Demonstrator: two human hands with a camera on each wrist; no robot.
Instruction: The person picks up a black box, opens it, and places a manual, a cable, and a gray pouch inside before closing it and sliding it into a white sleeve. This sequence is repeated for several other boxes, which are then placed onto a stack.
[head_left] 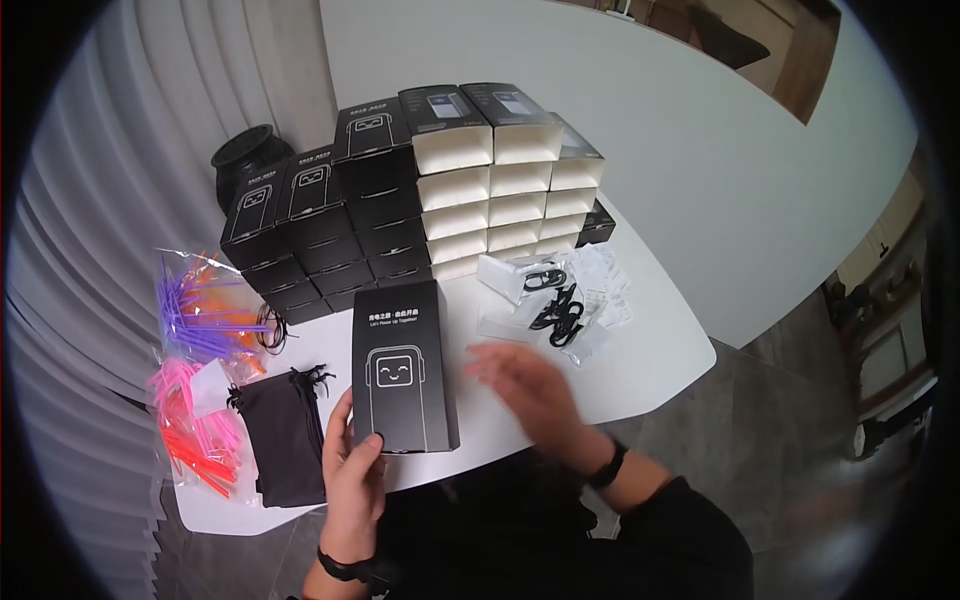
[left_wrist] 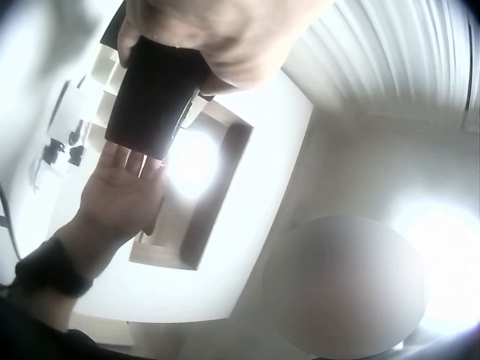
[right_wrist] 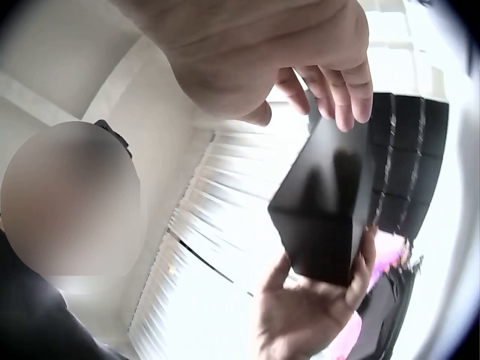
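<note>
My left hand (head_left: 352,485) grips the lower end of a black cardboard box (head_left: 395,410), its thumb on the front face. White lettering and a smiling line-drawn face in a rounded outline are printed on that front. In the head view my right hand (head_left: 530,390) is to the right of the box, a little blurred, with loosely straight fingers and nothing in them. The right wrist view shows the right fingers (right_wrist: 358,86) overlapping the upper part of the box (right_wrist: 319,187), while the left hand (right_wrist: 304,319) supports its lower end.
Behind stand stacked black boxes (head_left: 380,170), several with open white ends (head_left: 455,190). To the right lie bagged black cables (head_left: 560,310) and small white packets (head_left: 600,280). Black drawstring pouches (head_left: 283,440) and bags of purple, orange, pink and red strips (head_left: 205,320) lie left on the white table (head_left: 640,370).
</note>
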